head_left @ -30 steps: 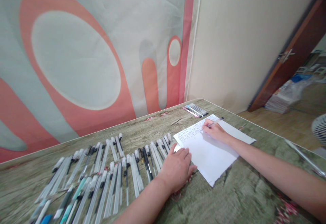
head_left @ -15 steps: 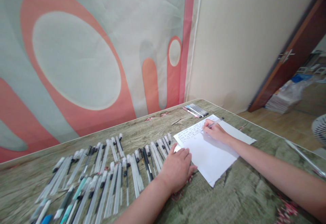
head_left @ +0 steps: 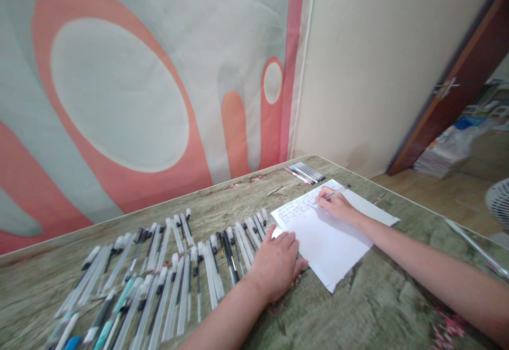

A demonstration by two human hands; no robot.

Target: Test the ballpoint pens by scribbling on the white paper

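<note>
My right hand (head_left: pixel 336 205) is closed around a pen (head_left: pixel 338 191), its dark end pointing up to the right and its tip down at the paper. Rows of small dark handwriting cover the upper left part of the white sheet of paper (head_left: pixel 332 254); the lower part is blank. Flat on the table lies my left hand (head_left: pixel 276 260), fingers spread, at the paper's left edge. It holds nothing. Directly left of it are many pens (head_left: pixel 210 276), mostly clear-barrelled with white or black caps, laid out in two rough rows.
A small row of pens (head_left: pixel 304 172) lies at the table's far corner, beyond the paper. The table (head_left: pixel 397 281) has a wood-patterned cover and stands against a printed wall banner (head_left: pixel 119 95). On the right are a door (head_left: pixel 449 85), wrapped stacks (head_left: pixel 441 151) and a fan (head_left: pixel 498 204).
The pen and my right hand have shifted only very slightly over the paper. My left hand and the laid-out pens stay where they were.
</note>
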